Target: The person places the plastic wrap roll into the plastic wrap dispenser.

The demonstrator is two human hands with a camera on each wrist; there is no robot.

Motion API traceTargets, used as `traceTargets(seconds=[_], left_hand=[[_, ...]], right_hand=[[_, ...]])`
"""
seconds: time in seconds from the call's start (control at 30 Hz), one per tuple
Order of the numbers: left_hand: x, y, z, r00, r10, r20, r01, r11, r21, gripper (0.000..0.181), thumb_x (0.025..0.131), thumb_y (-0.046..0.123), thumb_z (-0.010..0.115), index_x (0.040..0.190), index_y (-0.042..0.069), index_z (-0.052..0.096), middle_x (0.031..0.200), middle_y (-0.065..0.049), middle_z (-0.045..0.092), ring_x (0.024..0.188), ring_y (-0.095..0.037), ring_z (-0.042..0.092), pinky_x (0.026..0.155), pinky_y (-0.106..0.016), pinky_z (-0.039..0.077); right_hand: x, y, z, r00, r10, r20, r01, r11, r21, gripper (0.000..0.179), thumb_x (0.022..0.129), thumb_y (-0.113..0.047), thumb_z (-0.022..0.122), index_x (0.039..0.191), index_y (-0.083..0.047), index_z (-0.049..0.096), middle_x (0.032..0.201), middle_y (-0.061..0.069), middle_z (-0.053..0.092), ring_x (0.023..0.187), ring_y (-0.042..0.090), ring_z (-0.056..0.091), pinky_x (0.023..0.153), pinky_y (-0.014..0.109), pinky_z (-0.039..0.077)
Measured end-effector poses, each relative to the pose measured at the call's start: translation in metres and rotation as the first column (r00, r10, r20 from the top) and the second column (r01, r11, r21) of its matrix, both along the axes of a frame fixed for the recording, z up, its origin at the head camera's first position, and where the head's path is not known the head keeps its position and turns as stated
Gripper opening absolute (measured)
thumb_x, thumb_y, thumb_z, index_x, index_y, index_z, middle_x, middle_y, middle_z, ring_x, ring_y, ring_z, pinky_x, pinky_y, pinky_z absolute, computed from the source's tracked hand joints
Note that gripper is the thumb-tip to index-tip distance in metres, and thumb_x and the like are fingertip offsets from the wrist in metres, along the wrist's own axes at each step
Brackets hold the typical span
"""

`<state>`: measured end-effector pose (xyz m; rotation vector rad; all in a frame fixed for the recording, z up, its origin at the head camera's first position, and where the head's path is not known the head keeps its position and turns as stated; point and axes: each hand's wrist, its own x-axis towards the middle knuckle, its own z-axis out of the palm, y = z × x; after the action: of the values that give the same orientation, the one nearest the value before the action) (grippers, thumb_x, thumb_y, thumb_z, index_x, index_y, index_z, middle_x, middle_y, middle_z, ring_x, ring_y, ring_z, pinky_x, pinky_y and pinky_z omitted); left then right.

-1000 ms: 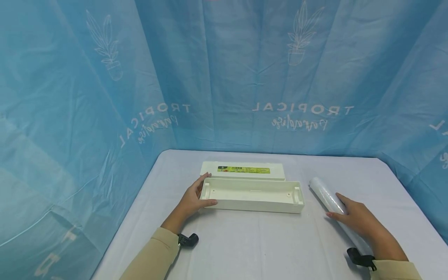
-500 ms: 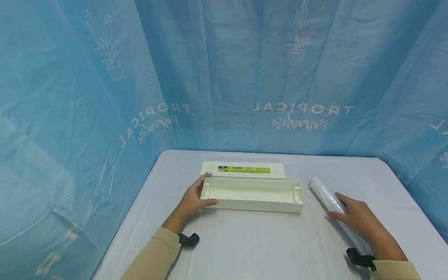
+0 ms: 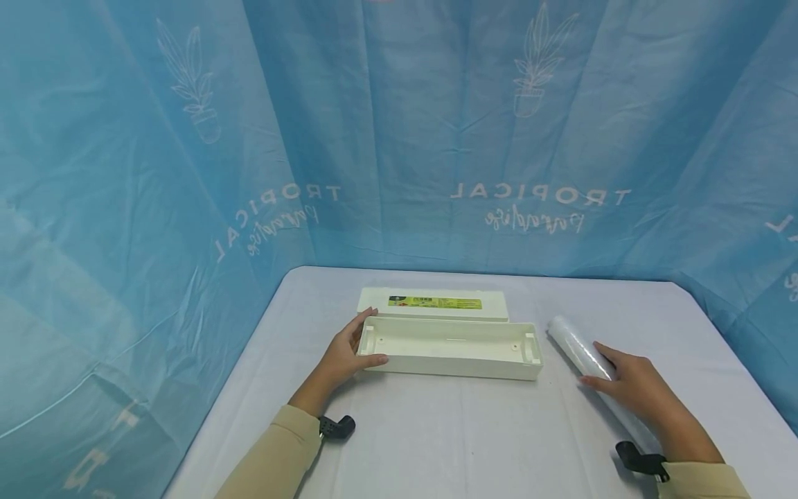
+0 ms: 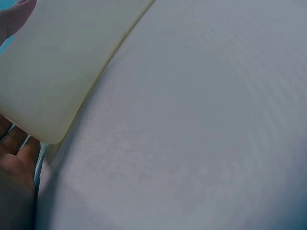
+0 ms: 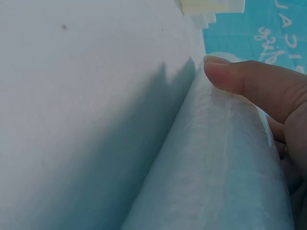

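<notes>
A long cream plastic box (image 3: 449, 366), its inside bare, lies on the table in the head view. My left hand (image 3: 341, 357) grips its left end, thumb on the front wall and fingers round the back corner. In the left wrist view the box wall (image 4: 57, 67) slants above the cloth, with part of the hand (image 4: 17, 167) beneath its corner. To the right lies a roll of clear plastic wrap (image 3: 578, 348), set diagonally. My right hand (image 3: 636, 384) holds it around the middle; the right wrist view shows the thumb (image 5: 230, 76) over the roll (image 5: 216, 158).
Behind the box lies a cream lid (image 3: 492, 305) bearing a yellow-green label. A white cloth covers the table (image 3: 461, 430). Blue printed curtains (image 3: 411, 138) hang along the table's back and sides.
The far end of the plastic wrap roll and my right hand have shifted very slightly left. The box and my left hand look the same.
</notes>
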<state>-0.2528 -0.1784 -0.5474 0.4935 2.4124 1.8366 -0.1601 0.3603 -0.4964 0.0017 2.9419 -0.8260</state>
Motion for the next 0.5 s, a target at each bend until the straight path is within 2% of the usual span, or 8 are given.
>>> traceTargets(seconds=[0.23, 0.5], left_hand=[[0.0, -0.0001, 0.0001, 1.0, 0.003, -0.002, -0.003, 1.0, -0.008, 0.114, 0.078, 0.019, 0.098, 0.168, 0.012, 0.028, 0.167, 0.0, 0.035, 0.152, -0.023, 0.034, 0.117, -0.031, 0.036], [-0.0007, -0.0002, -0.0002, 1.0, 0.002, -0.018, -0.002, 1.0, -0.014, 0.113, 0.078, 0.02, 0.098, 0.167, 0.011, 0.03, 0.167, 0.002, 0.035, 0.151, -0.022, 0.036, 0.115, -0.028, 0.038]], right_hand=[[-0.0006, 0.0005, 0.0018, 1.0, 0.001, -0.027, -0.001, 1.0, 0.007, 0.098, 0.089, -0.043, 0.086, 0.156, 0.01, 0.038, 0.144, 0.043, 0.047, 0.109, 0.052, 0.061, 0.085, 0.072, 0.053], [-0.002, 0.0005, 0.004, 0.998, 0.003, -0.062, -0.003, 1.0, 0.004, 0.098, 0.088, -0.043, 0.087, 0.157, 0.007, 0.038, 0.144, 0.042, 0.047, 0.103, 0.047, 0.062, 0.08, 0.066, 0.055]])
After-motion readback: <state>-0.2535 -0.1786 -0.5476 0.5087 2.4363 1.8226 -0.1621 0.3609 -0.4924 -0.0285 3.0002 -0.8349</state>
